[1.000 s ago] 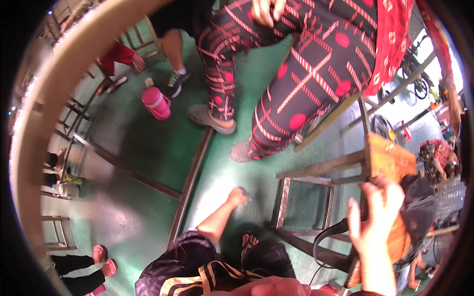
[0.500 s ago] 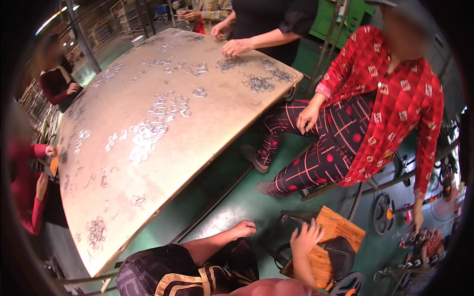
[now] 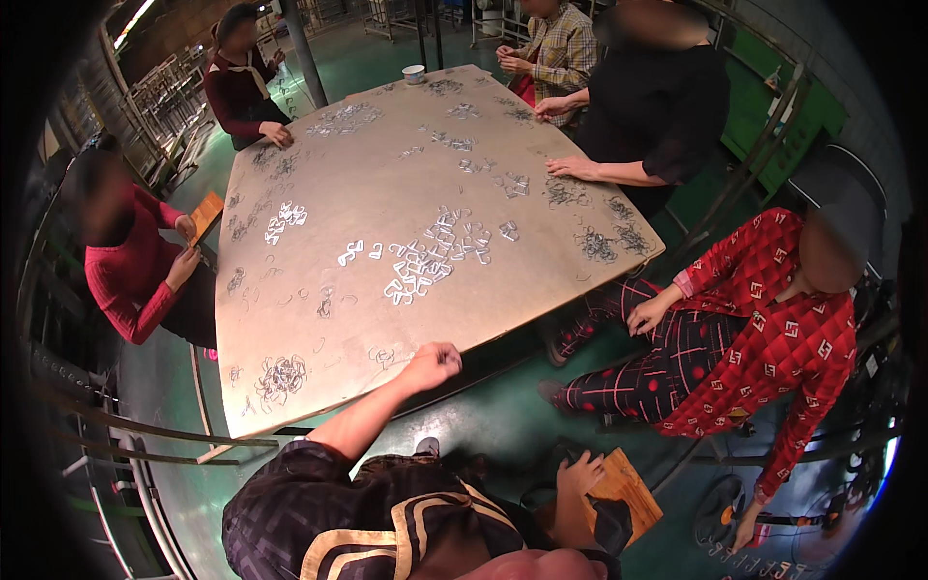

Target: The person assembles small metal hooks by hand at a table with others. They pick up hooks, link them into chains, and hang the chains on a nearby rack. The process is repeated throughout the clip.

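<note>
The wooden stool (image 3: 635, 495) stands beside the seated person, just off the counter's near side, with a dark bag (image 3: 612, 530) slumped against its seat. Its top is a plain orange-brown board; the legs are hardly visible. The right hand (image 3: 582, 474) is at the seat's edge, fingers loosely spread; it seems to rest there without gripping, though the contact is partly hidden.

The left hand (image 3: 432, 367) is at the near edge of the counter (image 3: 503, 290), fingers curled inward; I cannot tell whether they hold anything. Just beside it lies a small clump of thin rings (image 3: 384, 356), tangled and loose.

As for progress, the sorting looks partial: pale flat pieces (image 3: 420, 261) are gathered mid-counter, while a pile of dark curled pieces (image 3: 280, 380) and many strays remain scattered near the edges. None is visibly in the person's grasp.

Further out, a co-worker in a red quilted jacket (image 3: 764, 333) sits to the right, one in a black top (image 3: 657, 111) reaches onto the counter, and a white bowl (image 3: 414, 73) stands at the far edge.
</note>
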`<action>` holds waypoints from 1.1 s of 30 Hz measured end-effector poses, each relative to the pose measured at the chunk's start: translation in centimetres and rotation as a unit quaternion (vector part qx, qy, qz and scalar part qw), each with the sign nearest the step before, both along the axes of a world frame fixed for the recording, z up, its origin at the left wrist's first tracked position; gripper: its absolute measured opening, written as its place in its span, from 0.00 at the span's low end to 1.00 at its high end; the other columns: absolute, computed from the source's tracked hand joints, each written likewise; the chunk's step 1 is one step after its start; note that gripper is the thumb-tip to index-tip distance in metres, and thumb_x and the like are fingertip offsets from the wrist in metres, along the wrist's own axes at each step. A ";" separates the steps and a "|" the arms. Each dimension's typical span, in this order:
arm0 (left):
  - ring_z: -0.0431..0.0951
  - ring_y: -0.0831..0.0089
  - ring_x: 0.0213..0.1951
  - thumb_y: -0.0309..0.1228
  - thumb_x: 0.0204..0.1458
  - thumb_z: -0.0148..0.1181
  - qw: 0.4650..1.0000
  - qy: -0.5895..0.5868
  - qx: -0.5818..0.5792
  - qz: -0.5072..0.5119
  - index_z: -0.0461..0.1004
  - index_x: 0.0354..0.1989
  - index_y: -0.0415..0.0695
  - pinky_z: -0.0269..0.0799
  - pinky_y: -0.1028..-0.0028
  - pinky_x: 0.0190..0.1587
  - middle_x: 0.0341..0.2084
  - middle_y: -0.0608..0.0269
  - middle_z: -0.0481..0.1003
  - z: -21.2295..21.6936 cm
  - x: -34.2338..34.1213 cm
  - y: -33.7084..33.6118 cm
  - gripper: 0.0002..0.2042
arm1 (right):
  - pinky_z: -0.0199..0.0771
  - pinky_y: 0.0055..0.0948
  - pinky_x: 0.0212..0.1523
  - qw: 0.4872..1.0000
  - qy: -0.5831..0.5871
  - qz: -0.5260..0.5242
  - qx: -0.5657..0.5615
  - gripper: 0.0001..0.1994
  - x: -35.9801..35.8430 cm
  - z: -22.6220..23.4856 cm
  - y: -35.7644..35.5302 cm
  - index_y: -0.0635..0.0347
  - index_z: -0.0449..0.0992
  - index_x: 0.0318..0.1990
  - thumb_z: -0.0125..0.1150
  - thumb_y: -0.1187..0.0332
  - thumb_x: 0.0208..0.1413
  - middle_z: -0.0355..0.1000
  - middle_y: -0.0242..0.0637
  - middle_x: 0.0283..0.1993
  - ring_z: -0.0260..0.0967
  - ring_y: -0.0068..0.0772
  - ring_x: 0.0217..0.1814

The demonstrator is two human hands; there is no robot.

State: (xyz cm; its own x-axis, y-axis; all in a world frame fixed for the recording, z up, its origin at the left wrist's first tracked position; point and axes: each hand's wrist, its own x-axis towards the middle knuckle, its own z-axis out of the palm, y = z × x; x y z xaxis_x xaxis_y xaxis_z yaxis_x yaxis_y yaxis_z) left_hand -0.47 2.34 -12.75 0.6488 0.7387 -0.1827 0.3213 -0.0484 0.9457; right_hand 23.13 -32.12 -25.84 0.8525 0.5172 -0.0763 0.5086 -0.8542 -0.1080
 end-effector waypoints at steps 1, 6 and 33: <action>0.74 0.79 0.26 0.28 0.44 0.60 0.999 -0.006 0.040 0.024 0.76 0.28 0.40 0.70 0.75 0.31 0.22 0.64 0.76 1.3 0.3 1.3 0.05 | 0.45 0.56 0.66 0.999 0.023 -0.026 -0.027 0.30 0.6 0.3 0.5 0.58 0.65 0.54 0.66 0.59 0.43 0.53 0.56 0.63 0.58 0.62 0.60; 0.78 0.67 0.29 0.29 0.43 0.61 0.976 0.098 0.172 0.085 0.77 0.31 0.39 0.73 0.70 0.36 0.25 0.56 0.78 2.8 2.6 7.9 0.08 | 0.49 0.53 0.65 0.990 0.097 -0.100 -0.013 0.29 1.1 2.3 6.8 0.54 0.66 0.54 0.65 0.55 0.45 0.55 0.51 0.63 0.61 0.53 0.60; 0.78 0.58 0.34 0.25 0.41 0.52 0.795 0.278 0.518 -0.147 0.76 0.22 0.36 0.77 0.65 0.34 0.28 0.51 0.76 1.6 4.3 14.7 0.07 | 0.65 0.38 0.54 0.831 0.013 0.455 0.318 0.17 -1.9 12.7 38.9 0.64 0.74 0.47 0.61 0.74 0.47 0.71 0.40 0.47 0.67 0.43 0.52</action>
